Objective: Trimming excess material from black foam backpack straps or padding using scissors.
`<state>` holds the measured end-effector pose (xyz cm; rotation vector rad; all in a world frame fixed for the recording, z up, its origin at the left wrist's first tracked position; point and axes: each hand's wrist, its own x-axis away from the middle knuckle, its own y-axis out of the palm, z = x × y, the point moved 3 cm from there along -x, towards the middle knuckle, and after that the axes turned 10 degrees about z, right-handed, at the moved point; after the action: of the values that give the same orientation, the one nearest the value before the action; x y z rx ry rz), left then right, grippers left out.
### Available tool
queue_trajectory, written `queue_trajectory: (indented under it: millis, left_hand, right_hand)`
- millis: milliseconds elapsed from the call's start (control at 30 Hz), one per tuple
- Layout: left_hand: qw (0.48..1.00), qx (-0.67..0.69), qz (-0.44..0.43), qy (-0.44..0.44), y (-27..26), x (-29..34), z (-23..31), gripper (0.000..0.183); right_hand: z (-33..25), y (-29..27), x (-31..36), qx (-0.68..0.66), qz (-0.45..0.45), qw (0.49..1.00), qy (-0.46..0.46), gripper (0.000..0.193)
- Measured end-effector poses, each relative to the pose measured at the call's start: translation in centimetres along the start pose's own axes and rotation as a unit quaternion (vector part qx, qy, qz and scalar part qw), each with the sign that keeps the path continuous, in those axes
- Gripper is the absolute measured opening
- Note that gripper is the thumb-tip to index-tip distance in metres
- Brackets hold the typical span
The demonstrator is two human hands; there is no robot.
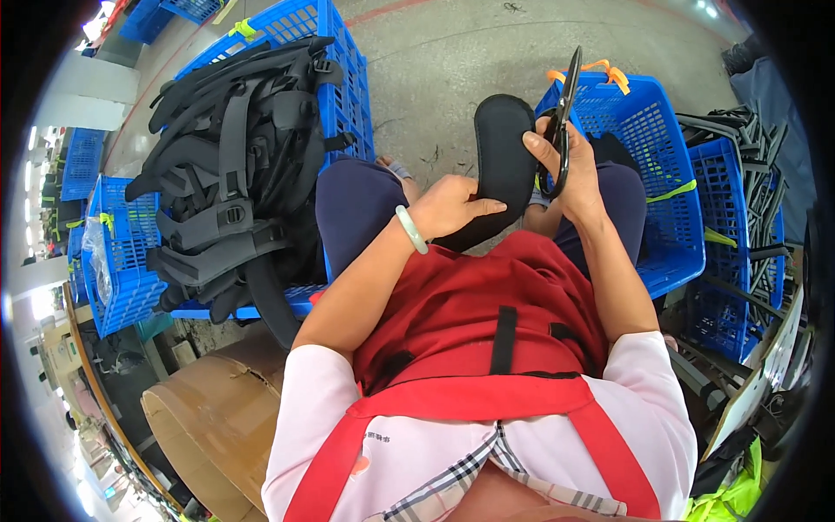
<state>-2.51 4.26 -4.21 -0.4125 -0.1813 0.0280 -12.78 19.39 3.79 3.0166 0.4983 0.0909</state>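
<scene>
Left hand (pixel 452 205) on a black padded strap (pixel 504 143), right hand (pixel 576 170) on scissors (pixel 565 111).
Upper left, a blue crate (pixel 350 83) is heaped with black straps (pixel 235 157); at upper centre, the left hand's fingers grip the padded strap's lower part; right of centre, the right hand grips the scissors, tips upward, its thumb on the padded strap's edge; upper right, another blue crate (pixel 639 109).

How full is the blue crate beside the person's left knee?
Full: black straps heap the blue crate, some hanging over its edge.

Strap (pixel 505 143): matt fabric, prob. synth.
</scene>
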Motion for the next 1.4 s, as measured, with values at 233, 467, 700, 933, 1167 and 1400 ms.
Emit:
queue_trajectory:
  millis: [233, 467, 700, 933, 1167, 1400]
  left_hand:
    - [0.925, 0.349, 0.126, 0.081, -3.0, 0.2, 5.6, 0.026]
    - [0.883, 0.454, 0.115, 0.014, -3.4, 0.8, 4.1, 0.022]
    - [0.842, 0.528, 0.106, -0.014, -4.1, 0.8, 3.8, 0.02]
    - [0.858, 0.505, 0.092, 0.012, -3.4, 0.9, 3.9, 0.02]
    - [0.863, 0.499, 0.077, 0.008, -3.2, 0.9, 3.8, 0.02]
    - [0.869, 0.49, 0.063, 0.003, -2.9, 1.1, 4.2, 0.019]
  right_hand:
    - [1.2, 0.8, 1.3, 0.021, -0.069, 0.995, 0.064, 0.019]
    - [0.8, -1.7, 2.7, 0.286, -0.134, 0.949, -0.018, 0.046]
    - [-2.9, -3.2, 4.5, 0.481, -0.163, 0.861, -0.042, 0.062]
    - [-2.8, -2.7, 4.4, 0.501, -0.184, 0.842, -0.072, 0.058]
    - [-2.9, -3.5, 4.0, 0.509, -0.216, 0.832, -0.035, 0.053]
    - [-4.0, -3.3, 3.9, 0.521, -0.24, 0.819, -0.032, 0.053]
